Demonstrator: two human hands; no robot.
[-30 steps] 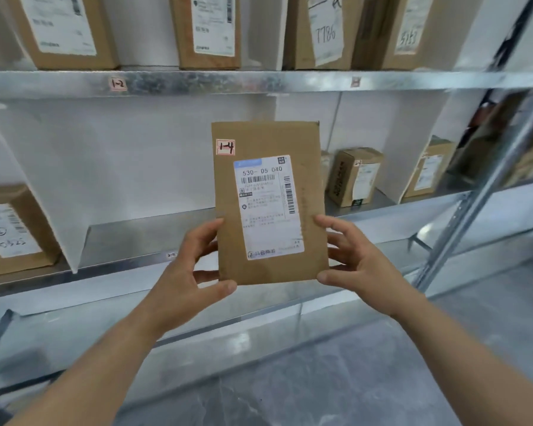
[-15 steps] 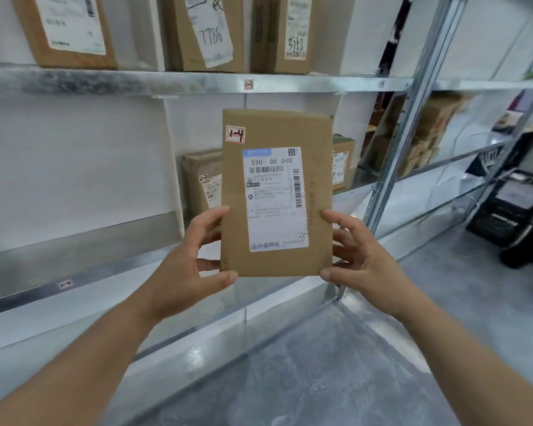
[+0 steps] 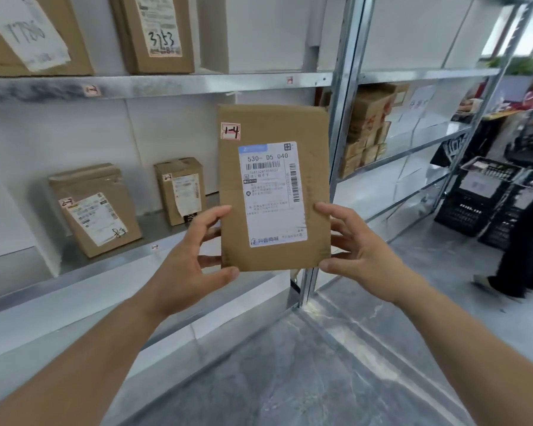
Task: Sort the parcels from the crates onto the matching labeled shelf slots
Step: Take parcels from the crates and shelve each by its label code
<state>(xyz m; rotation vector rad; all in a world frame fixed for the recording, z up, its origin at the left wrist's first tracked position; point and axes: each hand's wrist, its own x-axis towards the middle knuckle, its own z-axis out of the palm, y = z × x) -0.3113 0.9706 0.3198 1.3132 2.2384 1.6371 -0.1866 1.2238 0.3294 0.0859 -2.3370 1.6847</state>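
Observation:
A flat brown cardboard parcel (image 3: pixel 274 189) stands upright in front of me, with a white shipping label and a small red-edged tag reading 1-4 at its upper left. My left hand (image 3: pixel 194 259) grips its lower left edge, thumb under the bottom corner. My right hand (image 3: pixel 357 250) grips the lower right edge the same way. The parcel hangs in front of the metal shelf unit, by the upright post (image 3: pixel 340 142). A small slot tag (image 3: pixel 289 80) sits on the upper shelf rail just above the parcel.
Two parcels (image 3: pixel 96 210) (image 3: pixel 182 189) tagged 2-something stand on the middle shelf (image 3: pixel 111 265). Boxes marked 7786 (image 3: pixel 28 35) and 3153 (image 3: pixel 157 32) stand on the upper shelf. Stacked cartons (image 3: pixel 366 133) lie behind the post. Black crates (image 3: pixel 486 198) and a person's legs (image 3: pixel 517 265) are at right.
My view has swung right along the shelves; the post and the crates have come into sight. Both hands keep the same hold on the parcel.

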